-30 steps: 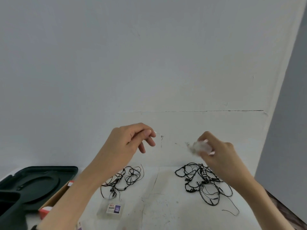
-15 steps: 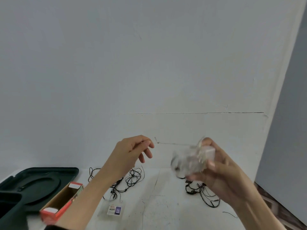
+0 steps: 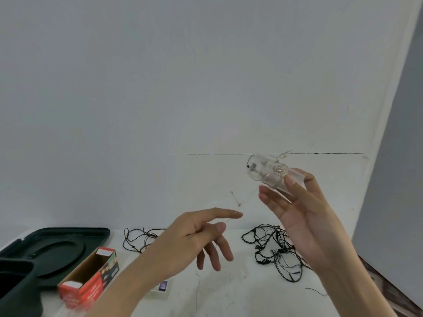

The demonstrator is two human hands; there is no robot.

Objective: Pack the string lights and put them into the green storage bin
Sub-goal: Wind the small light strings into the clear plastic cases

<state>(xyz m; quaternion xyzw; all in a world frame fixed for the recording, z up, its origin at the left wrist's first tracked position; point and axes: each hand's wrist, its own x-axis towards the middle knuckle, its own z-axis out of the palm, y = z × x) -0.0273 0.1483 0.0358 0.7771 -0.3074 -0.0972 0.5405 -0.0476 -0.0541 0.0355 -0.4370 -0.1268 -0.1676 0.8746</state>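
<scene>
My right hand [image 3: 297, 209] holds up a clear plastic battery case [image 3: 265, 171] with thin silver light wire wound on it. A loose end of that silver wire [image 3: 235, 197] trails down to my left hand [image 3: 196, 236], pinched between thumb and forefinger, the other fingers spread. Two tangles of black string lights lie on the white table: one [image 3: 137, 240] behind my left hand, one [image 3: 272, 250] under my right wrist. The green storage bin [image 3: 16, 282] sits at the far left, its lid [image 3: 57, 245] lying open behind it.
An open red cardboard box [image 3: 89, 280] lies next to the bin. A small clear packet with a purple label [image 3: 162, 288] lies under my left forearm. A white wall rises behind the table [image 3: 229, 294]; the table's right edge drops to a dark floor.
My right hand rose and turned palm-up, lifting the clear case higher. My left hand dropped lower and spread its fingers, still on the silver wire. The view tilted down, showing more of the red box.
</scene>
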